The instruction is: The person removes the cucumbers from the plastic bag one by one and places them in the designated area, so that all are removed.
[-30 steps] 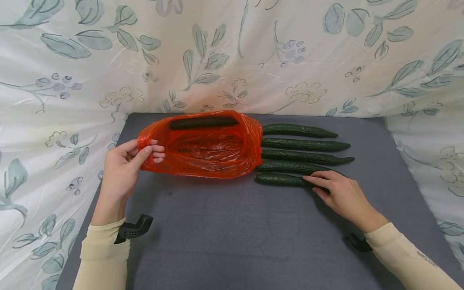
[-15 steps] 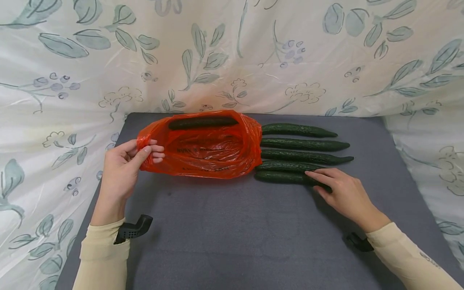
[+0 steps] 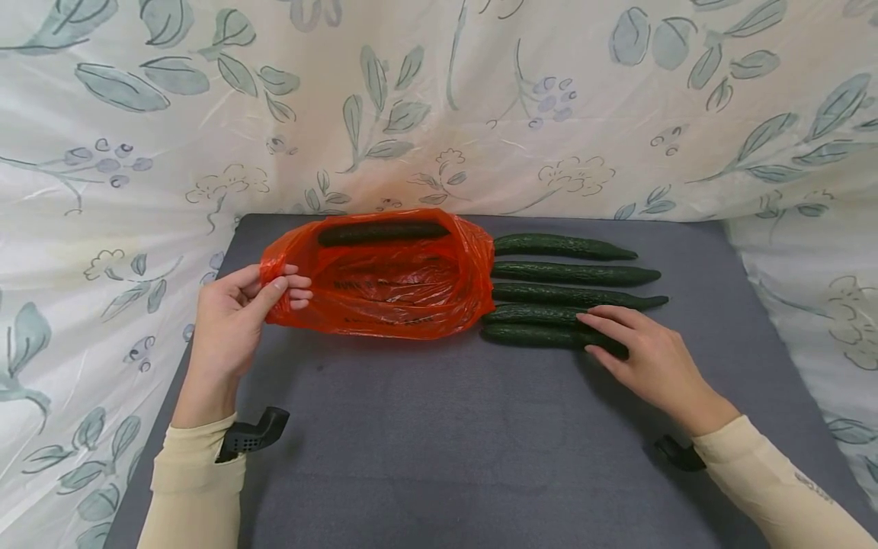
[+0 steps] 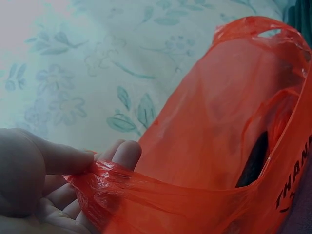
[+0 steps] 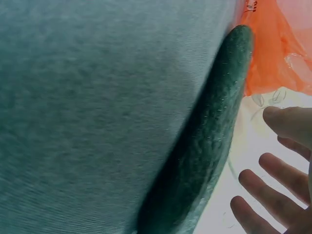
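Note:
My left hand (image 3: 233, 313) grips the left handle end of a red plastic bag (image 3: 384, 320), which lies with its mouth spread wide. In the left wrist view, thumb and fingers pinch the gathered film. One dark green cucumber (image 3: 384, 233) rests inside along the bag's far side. To the right of the bag, several cucumbers (image 3: 576, 272) lie side by side, some left ends hidden by it. Above the right end of the nearest cucumber (image 3: 535, 335) is my right hand (image 3: 648, 358). In the right wrist view its fingers (image 5: 268, 190) are spread, apart from the cucumber (image 5: 204, 126).
A dark grey cloth (image 3: 439, 442) covers the table. White floral sheeting (image 3: 480, 114) hangs behind it and at both sides. A black wrist camera (image 3: 254, 436) sits on the left sleeve, and another (image 3: 679, 454) is under the right wrist.
My right hand has shifted slightly right along the nearest cucumber, and more of that cucumber's right end shows. My left hand and the bag have stayed put.

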Tool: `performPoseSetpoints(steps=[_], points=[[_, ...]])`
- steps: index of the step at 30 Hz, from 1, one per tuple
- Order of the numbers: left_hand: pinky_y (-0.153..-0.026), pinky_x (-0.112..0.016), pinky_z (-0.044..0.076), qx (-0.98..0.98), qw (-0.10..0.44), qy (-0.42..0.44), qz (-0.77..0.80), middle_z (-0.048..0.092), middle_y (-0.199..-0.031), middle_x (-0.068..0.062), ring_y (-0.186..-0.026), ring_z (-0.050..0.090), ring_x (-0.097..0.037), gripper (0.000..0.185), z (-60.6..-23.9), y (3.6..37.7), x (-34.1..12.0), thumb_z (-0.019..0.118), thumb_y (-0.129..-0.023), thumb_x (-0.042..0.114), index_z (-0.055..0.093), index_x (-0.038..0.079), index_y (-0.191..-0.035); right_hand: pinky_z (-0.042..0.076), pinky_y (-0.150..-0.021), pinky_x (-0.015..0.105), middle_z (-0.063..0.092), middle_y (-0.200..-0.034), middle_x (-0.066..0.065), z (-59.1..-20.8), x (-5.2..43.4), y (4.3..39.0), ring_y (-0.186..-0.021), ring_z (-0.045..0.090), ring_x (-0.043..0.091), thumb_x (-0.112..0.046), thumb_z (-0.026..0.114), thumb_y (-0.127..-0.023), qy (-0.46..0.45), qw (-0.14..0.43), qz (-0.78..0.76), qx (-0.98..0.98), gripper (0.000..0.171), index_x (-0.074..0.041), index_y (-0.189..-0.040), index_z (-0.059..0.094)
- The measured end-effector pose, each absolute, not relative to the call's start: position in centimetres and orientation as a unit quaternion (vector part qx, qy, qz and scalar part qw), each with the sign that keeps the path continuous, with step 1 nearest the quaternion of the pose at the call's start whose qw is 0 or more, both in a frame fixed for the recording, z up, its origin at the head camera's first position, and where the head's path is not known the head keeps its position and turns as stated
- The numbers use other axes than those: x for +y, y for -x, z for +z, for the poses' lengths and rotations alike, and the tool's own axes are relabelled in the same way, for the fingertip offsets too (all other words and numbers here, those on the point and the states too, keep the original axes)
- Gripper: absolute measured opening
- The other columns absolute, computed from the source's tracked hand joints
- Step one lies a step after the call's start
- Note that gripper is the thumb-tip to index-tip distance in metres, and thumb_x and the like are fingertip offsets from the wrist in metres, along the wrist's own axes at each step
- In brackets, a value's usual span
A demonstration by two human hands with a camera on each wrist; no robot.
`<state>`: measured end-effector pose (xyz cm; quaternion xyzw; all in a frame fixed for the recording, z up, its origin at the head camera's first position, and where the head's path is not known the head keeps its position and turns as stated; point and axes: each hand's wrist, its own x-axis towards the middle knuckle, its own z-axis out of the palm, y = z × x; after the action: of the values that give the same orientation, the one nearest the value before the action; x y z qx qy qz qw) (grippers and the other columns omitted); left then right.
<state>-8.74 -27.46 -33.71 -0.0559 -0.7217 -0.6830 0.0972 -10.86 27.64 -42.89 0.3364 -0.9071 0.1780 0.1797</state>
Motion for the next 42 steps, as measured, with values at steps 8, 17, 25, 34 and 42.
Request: performPoseSetpoints(steps=[8, 17, 25, 34, 42], points=[[-0.084, -0.034, 0.064, -0.723, 0.094, 0.059, -0.682, 0.079, -0.102, -0.018, -0.085, 0.081, -0.024, 0.02, -33.8, 8.8, -27.3, 0.068, -0.106, 0.0, 0.072, -0.013, -0.121, 0.058, -0.059, 0.044, 0.07, -0.139, 0.01, -40.8, 26.2, 11.6, -0.114, 0.072, 0.032, -0.016, 0.091, -0.082, -0.343, 0.185, 0.204, -0.898, 0.061, -0.012, -0.14, 0.074], [-0.085, -0.033, 0.064, -0.723, 0.097, 0.058, -0.681, 0.08, -0.104, -0.017, -0.085, 0.081, -0.023, 0.021, -33.6, 9.0, -27.2, 0.069, -0.105, 0.0, 0.072, -0.012, -0.123, 0.063, -0.082, 0.05, 0.068, -0.144, 0.01, -37.7, 22.5, 13.1, -0.122, 0.07, 0.03, -0.015, 0.094, -0.085, -0.385, 0.194, 0.246, -0.868, 0.06, -0.014, -0.142, 0.074], [-0.085, -0.032, 0.064, -0.737, 0.091, 0.049, -0.668, 0.079, -0.104, -0.019, -0.086, 0.081, -0.022, 0.022, -33.3, 8.8, -27.1, 0.07, -0.106, 0.003, 0.073, -0.01, -0.123, 0.063, -0.075, 0.049, 0.068, -0.144, 0.01, -36.5, 20.0, 14.0, -0.124, 0.069, 0.031, -0.008, 0.095, -0.081, -0.407, 0.201, 0.266, -0.85, 0.063, -0.014, -0.14, 0.075], [-0.085, -0.032, 0.064, -0.741, 0.088, 0.043, -0.665, 0.08, -0.104, -0.017, -0.087, 0.081, -0.022, 0.022, -33.0, 8.6, -26.9, 0.07, -0.106, 0.004, 0.073, -0.01, -0.124, 0.061, -0.074, 0.043, 0.065, -0.147, 0.01, -34.9, 16.8, 14.5, -0.128, 0.066, 0.03, -0.01, 0.093, -0.086, -0.441, 0.187, 0.286, -0.83, 0.057, -0.012, -0.14, 0.074], [-0.086, -0.032, 0.064, -0.745, 0.086, 0.041, -0.66, 0.08, -0.105, -0.018, -0.087, 0.081, -0.022, 0.023, -32.9, 8.5, -26.8, 0.07, -0.106, 0.005, 0.073, -0.009, -0.124, 0.058, -0.068, 0.038, 0.064, -0.147, 0.012, -33.6, 14.0, 15.0, -0.126, 0.067, 0.03, -0.012, 0.092, -0.088, -0.476, 0.183, 0.284, -0.812, 0.058, -0.013, -0.142, 0.073]])
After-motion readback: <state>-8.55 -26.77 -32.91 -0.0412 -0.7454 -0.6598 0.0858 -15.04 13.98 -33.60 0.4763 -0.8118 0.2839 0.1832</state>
